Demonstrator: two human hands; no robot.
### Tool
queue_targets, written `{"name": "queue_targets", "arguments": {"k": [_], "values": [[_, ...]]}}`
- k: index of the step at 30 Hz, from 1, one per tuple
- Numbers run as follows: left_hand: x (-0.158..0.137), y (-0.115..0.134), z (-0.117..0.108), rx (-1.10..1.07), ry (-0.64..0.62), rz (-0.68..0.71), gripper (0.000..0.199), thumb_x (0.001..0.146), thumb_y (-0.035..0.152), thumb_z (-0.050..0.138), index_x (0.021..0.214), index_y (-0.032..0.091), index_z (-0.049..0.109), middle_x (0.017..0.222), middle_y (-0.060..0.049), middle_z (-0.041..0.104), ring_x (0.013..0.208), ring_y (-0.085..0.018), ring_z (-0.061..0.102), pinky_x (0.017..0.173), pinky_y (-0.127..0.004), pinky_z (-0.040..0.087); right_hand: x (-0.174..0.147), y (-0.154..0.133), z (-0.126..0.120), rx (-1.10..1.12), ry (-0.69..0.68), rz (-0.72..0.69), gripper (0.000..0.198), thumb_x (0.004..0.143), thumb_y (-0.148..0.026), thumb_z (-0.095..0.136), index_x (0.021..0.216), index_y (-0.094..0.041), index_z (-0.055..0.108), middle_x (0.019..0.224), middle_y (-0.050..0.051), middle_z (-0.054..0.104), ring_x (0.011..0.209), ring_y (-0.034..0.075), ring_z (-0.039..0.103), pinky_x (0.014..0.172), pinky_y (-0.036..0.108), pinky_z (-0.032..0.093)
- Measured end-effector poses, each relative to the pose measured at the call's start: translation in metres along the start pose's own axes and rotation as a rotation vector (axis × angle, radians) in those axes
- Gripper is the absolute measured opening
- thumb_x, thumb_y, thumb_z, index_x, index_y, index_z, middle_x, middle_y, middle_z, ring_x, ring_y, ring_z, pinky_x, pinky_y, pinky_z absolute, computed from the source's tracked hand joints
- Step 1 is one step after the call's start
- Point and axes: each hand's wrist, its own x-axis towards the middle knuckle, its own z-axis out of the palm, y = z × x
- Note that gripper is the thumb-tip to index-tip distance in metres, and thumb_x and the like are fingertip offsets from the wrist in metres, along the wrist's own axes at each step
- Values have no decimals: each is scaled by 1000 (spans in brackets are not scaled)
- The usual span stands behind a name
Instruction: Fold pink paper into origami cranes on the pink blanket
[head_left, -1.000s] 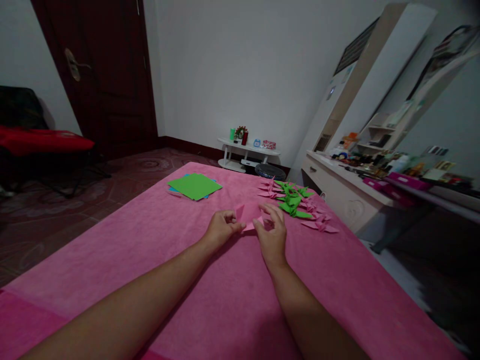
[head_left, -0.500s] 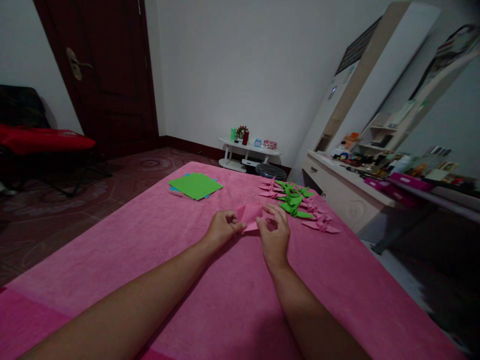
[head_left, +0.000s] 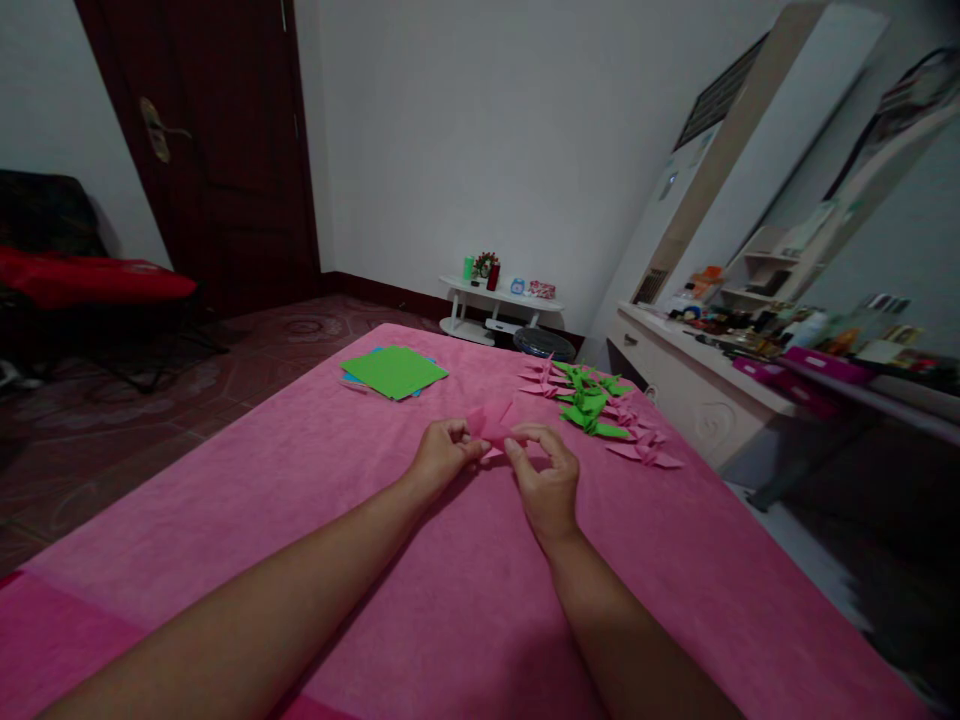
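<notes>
Between my two hands is a pink sheet of origami paper, partly folded, with flaps standing up from it. My left hand pinches its left side between thumb and fingers. On the near right side, my right hand grips the paper with thumb and curled index finger. Part of the paper is hidden behind my fingers. To the right lie several folded paper cranes, green ones and pink ones. A stack of square paper, green on top with blue edges beneath, rests farther off to the left.
The pink cloth covers the surface under my hands. Past its far edge stand a low white table and a round dark lid. A dresser crowded with bottles is at right; a red-covered chair is at left.
The pink paper's flaps have been lifted and its shape has changed from a flatter sheet. My right fingers have curled down closer to its near edge.
</notes>
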Motion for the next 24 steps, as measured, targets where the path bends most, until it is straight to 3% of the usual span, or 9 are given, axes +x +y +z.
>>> {"name": "queue_targets", "arguments": {"k": [3,7,12,16,24], "values": [[2,-2,-2,-65,-17,-22,28,59,25,75,60,13,50,50,-3,62,39,-9,52,40,-18,37,-1,-3,2,2,-1,28,9,76,-20,61,85,-20,61,82,3,63,81,19,58,78,33,46],[1,0,-3,-117,-73,-94,37,56,29,79,58,14,44,51,-4,63,39,-10,55,38,-17,38,1,6,2,36,87,171,25,73,-25,64,96,-18,60,94,6,64,89,20,58,84,36,44],[-3,6,0,-203,-65,-171,40,53,25,81,59,14,43,49,-3,60,49,-17,64,42,-20,47,1,32,2,140,4,308,24,71,-32,66,90,-18,64,114,9,59,106,24,54,90,39,42],[-3,7,2,-214,-26,-200,37,55,19,80,60,13,44,51,-4,61,51,-17,65,44,-19,50,-1,41,5,289,-6,413,38,70,-34,67,104,-18,60,111,9,61,99,23,58,85,39,45],[-3,1,5,-150,-13,-144,37,54,20,80,60,14,44,48,-3,60,48,-18,64,40,-18,46,2,29,1,167,-30,300,47,72,-27,64,118,-22,57,126,9,53,113,25,50,92,42,42]]}}
